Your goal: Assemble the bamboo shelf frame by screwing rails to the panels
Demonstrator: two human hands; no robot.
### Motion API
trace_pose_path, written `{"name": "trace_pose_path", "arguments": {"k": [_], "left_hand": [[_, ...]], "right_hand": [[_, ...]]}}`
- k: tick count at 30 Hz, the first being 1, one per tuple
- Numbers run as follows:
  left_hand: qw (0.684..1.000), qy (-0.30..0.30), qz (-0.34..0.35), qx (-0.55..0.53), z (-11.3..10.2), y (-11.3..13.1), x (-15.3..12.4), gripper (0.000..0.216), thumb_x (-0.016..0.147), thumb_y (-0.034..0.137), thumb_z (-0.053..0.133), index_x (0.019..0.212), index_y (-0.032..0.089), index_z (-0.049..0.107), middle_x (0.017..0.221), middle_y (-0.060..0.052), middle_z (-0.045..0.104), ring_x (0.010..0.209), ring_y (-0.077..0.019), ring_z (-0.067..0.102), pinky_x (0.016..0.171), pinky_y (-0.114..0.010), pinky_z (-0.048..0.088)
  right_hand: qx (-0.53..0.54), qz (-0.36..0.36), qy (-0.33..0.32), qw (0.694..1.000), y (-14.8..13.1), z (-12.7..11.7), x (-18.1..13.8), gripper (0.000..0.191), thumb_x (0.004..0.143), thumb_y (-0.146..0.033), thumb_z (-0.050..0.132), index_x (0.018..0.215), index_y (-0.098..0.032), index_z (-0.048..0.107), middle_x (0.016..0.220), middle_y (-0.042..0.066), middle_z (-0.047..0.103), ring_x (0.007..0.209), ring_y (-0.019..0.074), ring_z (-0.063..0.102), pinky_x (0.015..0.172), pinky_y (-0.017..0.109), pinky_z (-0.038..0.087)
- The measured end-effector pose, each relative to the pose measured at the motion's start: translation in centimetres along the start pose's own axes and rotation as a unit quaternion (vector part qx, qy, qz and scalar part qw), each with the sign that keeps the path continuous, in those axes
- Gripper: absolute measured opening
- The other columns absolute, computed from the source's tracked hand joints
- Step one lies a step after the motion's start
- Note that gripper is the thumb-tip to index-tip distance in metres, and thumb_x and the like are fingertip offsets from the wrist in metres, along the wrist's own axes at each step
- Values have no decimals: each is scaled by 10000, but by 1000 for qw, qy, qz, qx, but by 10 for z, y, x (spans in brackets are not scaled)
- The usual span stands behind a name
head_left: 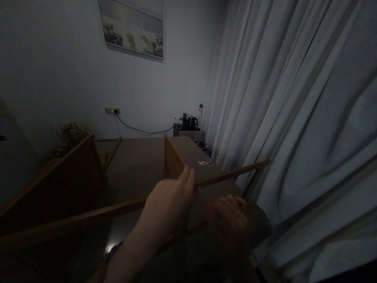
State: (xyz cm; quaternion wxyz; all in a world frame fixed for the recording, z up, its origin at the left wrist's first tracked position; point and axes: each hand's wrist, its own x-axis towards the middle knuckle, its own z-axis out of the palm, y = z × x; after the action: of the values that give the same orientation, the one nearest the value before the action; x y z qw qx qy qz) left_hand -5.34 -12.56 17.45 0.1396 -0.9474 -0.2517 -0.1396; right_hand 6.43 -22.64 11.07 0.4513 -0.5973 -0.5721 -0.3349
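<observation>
A long wooden rail (232, 173) runs across the view, part of a wooden furniture frame on the table. An upright wooden panel (173, 157) meets it from the far side. My left hand (169, 200) is closed over the rail where the two meet, fingertips at the panel's near top corner. Just below the rail, my right hand (231, 216), with a ring on one finger, is curled closed around a thin tool. Only its slim metal shaft (200, 190) shows, pointing up at the rail; its handle is hidden in the dark fingers.
The brown table (135, 157) carries a larger dark wooden panel (55, 184) at left and small light pieces (204, 162) beyond the rail. A white curtain (282, 106) hangs close on the right. A black kettle (192, 122) stands on a cabinet (190, 135) at the back.
</observation>
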Motion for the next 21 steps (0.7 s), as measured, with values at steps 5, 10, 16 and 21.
{"name": "trace_pose_path", "arguments": {"k": [5,10,16,21], "left_hand": [[1000,-20,2,1,-4,0,1,465,911,203,504,1366,112,465,1456,-138,430,824,-229,726,632,-337,616],[999,-31,5,-4,-4,-1,2,461,918,156,468,1377,117,453,1464,-134,416,839,-222,724,659,-324,616],[1000,-8,13,10,-1,-1,-1,470,917,184,481,1374,79,446,1447,-151,439,780,-222,727,605,-335,617],[1000,9,8,27,-1,2,0,480,909,246,515,1348,56,477,1405,-152,499,739,-220,725,553,-316,604]], "right_hand": [[-24,-3,-14,1000,-1,0,1,293,948,-209,501,659,-213,453,573,-56,474,586,116,439,694,302,314],[-51,-3,-12,999,-3,-2,1,296,965,-235,486,670,-217,459,584,-47,492,610,129,442,717,312,307],[-67,9,-16,998,-2,-2,0,315,969,-252,472,655,-216,462,565,-50,481,584,128,438,695,301,298],[32,57,-42,997,-5,-2,0,344,954,-230,485,611,-206,469,515,-79,474,499,81,457,647,261,323]]}}
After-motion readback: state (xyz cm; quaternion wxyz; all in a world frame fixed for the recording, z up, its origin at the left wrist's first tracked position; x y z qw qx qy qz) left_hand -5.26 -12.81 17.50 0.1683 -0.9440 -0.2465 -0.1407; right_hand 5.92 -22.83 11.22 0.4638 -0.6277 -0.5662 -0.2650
